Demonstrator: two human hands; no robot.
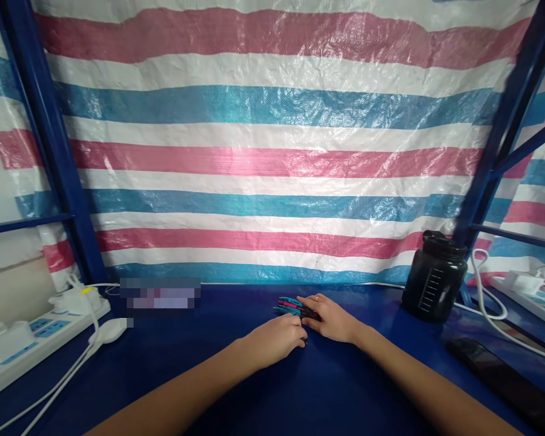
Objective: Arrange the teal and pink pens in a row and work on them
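Note:
A small bundle of pens or markers point(295, 307) in teal, pink and black lies on the dark blue tabletop point(209, 327), just in front of me. My right hand point(329, 318), with a ring on one finger, lies over the bundle's right end, its fingers pressing on the dark part. My left hand point(272, 340) sits curled just below the bundle, its fingertips against the right hand and the bundle. A small dark tip point(305, 342) pokes out beside those fingertips, and what it belongs to is hidden.
A black graduated bottle point(433, 278) stands at the right, with a flat black slab point(499, 381) nearer me. White power strips point(40, 339) and cables lie at both sides. Blue shelf posts point(49, 139) and a striped tarp point(263, 151) rise behind the table.

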